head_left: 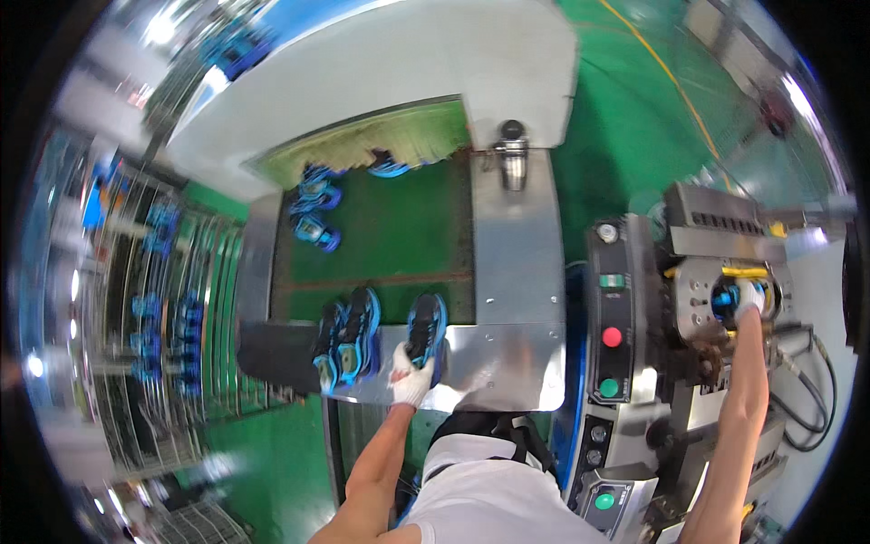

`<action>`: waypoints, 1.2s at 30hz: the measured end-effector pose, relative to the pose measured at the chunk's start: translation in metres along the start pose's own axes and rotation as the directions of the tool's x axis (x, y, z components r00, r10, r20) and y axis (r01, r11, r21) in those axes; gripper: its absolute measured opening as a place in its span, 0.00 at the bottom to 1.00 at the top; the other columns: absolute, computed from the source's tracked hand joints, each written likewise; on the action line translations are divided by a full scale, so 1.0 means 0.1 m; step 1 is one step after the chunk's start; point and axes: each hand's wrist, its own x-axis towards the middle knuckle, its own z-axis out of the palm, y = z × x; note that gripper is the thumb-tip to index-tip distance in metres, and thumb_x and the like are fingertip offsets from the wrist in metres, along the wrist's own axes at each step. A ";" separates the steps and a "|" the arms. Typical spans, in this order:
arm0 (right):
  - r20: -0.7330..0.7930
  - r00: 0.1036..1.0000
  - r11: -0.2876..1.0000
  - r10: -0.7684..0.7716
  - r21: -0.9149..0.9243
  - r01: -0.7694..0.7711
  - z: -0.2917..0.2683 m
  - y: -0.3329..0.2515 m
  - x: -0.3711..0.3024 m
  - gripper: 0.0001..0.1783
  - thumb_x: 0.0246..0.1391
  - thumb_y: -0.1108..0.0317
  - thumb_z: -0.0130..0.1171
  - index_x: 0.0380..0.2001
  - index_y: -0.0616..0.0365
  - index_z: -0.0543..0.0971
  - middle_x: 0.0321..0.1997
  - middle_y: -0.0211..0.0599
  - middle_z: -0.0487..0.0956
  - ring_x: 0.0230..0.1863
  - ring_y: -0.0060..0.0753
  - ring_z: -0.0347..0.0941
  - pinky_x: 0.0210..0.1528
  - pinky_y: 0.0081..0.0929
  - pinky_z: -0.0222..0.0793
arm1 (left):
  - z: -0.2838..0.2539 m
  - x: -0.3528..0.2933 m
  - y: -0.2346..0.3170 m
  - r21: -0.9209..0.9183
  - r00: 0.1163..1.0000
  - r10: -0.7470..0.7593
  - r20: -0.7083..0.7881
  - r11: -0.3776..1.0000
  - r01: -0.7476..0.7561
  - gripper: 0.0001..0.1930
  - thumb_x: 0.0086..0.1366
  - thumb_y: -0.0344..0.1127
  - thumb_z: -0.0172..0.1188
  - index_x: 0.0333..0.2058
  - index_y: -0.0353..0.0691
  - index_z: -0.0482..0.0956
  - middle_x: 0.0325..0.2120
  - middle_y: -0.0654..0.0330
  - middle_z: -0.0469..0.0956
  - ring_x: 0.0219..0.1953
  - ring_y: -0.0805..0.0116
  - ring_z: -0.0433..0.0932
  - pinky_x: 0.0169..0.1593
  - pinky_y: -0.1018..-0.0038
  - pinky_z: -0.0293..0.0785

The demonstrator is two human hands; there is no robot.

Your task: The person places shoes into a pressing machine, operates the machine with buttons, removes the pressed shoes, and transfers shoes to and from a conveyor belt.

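Note:
My left hand (410, 381), in a white glove, is closed around the heel end of a black and blue sports shoe (425, 328) at the front edge of a metal table. Just left of it, two more shoes of the same kind (359, 334) stand side by side with their toes pointing away from me. Off to the right, my right hand (749, 296), also gloved, reaches into a press machine (698, 295). Its fingers are closed on a blue and black shoe (723, 301) there, partly hidden by the hand.
Several blue shoes (314, 231) lie on the green conveyor belt (390, 240) before a fringed curtain (362, 136). A steel flask (514, 159) stands on the metal ledge. A control panel with coloured buttons (612, 337) sits between table and press. Shoe racks (163, 317) line the left.

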 end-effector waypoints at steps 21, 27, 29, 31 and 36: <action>0.641 0.767 0.366 0.011 -0.717 0.594 2.42 -0.32 -5.21 0.64 0.52 0.28 0.59 0.75 0.67 0.51 0.66 0.64 0.69 0.70 0.60 0.63 0.72 0.56 0.49 | -1.86 1.46 -0.85 -0.214 0.842 0.505 -0.192 0.816 -0.538 0.16 0.66 0.33 0.64 0.50 0.34 0.78 0.54 0.44 0.78 0.56 0.46 0.77 0.63 0.59 0.71; 0.871 0.320 0.797 0.372 -0.476 0.372 4.43 -1.57 -7.14 0.64 0.48 0.31 0.65 0.73 0.68 0.54 0.50 0.63 0.82 0.50 0.58 0.82 0.53 0.42 0.76 | -1.09 2.65 -1.56 -0.025 0.861 0.473 0.185 0.878 -0.477 0.17 0.68 0.46 0.58 0.45 0.39 0.81 0.45 0.47 0.82 0.50 0.45 0.79 0.54 0.55 0.75; 0.845 0.404 0.823 0.350 -0.483 0.298 4.67 -1.28 -7.27 0.62 0.47 0.35 0.67 0.70 0.71 0.54 0.52 0.61 0.80 0.52 0.56 0.80 0.55 0.45 0.74 | -0.96 2.42 -1.24 -0.091 0.875 0.394 0.281 0.919 -0.384 0.17 0.68 0.46 0.58 0.45 0.39 0.82 0.46 0.47 0.81 0.50 0.44 0.79 0.54 0.55 0.75; 0.803 0.535 0.847 0.262 -0.457 0.272 4.80 -1.15 -7.50 0.62 0.45 0.40 0.70 0.69 0.74 0.55 0.58 0.61 0.76 0.59 0.57 0.76 0.61 0.44 0.71 | -0.96 2.18 -1.43 -0.013 0.900 0.356 0.251 0.931 -0.364 0.16 0.69 0.45 0.58 0.47 0.40 0.81 0.46 0.47 0.81 0.50 0.44 0.79 0.53 0.54 0.75; 0.909 0.341 0.915 0.241 -0.330 0.232 4.42 -1.71 -7.32 0.60 0.46 0.44 0.73 0.72 0.68 0.55 0.60 0.60 0.77 0.63 0.56 0.75 0.65 0.39 0.69 | -1.28 2.38 -1.64 -0.007 0.873 0.468 0.140 0.882 -0.471 0.26 0.67 0.47 0.63 0.56 0.34 0.74 0.55 0.42 0.75 0.59 0.42 0.73 0.62 0.55 0.70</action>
